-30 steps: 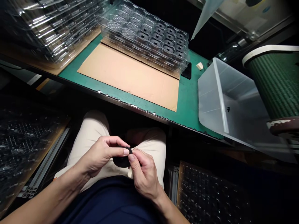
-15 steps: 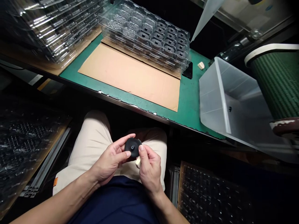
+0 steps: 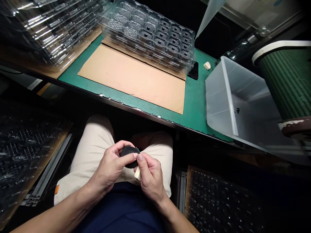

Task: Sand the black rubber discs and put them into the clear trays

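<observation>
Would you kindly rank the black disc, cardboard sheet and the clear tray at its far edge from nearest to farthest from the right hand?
1. Black disc, touching the right hand.
2. Cardboard sheet, on the bench.
3. Clear tray, at the sheet's far edge.

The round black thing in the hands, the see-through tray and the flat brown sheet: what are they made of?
The round black thing looks like matte plastic, maybe rubber: smooth, with little shine. The see-through tray seems thin, glossy plastic: it's clear, with bright glints. The flat brown sheet is probably cardboard: dull tan, with straight-cut edges.
</observation>
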### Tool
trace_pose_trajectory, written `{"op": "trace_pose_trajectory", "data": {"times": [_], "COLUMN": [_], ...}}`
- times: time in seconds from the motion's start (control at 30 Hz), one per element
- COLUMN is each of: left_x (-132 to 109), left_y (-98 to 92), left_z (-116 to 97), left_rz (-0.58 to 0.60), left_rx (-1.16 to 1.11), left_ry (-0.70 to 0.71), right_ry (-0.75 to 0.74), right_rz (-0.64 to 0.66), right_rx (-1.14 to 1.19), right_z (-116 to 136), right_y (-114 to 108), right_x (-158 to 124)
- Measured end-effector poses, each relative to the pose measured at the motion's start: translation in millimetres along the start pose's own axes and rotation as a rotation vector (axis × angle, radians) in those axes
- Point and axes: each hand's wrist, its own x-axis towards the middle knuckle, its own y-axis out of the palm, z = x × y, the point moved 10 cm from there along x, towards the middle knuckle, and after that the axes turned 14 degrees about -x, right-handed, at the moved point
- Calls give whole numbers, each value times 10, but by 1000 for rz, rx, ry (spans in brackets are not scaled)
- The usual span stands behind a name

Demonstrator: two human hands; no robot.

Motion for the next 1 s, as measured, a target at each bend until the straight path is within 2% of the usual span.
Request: {"op": "trace_pose_trajectory", "data": {"times": [0.13,0.27,0.47,0.6,0.8,0.9,1.0], "left_x": [41,91,31,-29,-84,-46,18], "left_y": [34,40,54,86,169,67,-8], "left_z": [8,33,186,253,166,128,69], "left_rz": [15,54,25,41,144,53,-35], "left_rx": [-100,-100,-170,-234,-98,14,84], "left_ry": [-112,-161,-118,-63,18,53,100], "right_ry": [18,76,205,226,139,23,-87], "right_rz": [18,29,-71,-112,-114,-109,-141], "right_rx": [53,147,312,335,255,170,19], "right_z": [-44,-134,-372,-439,-219,-35,93], "right_y": [-5,-10,-14,-21,-31,-55,-176], "right_x": [-23,-38,-12,26,-7,-20,-21]}}
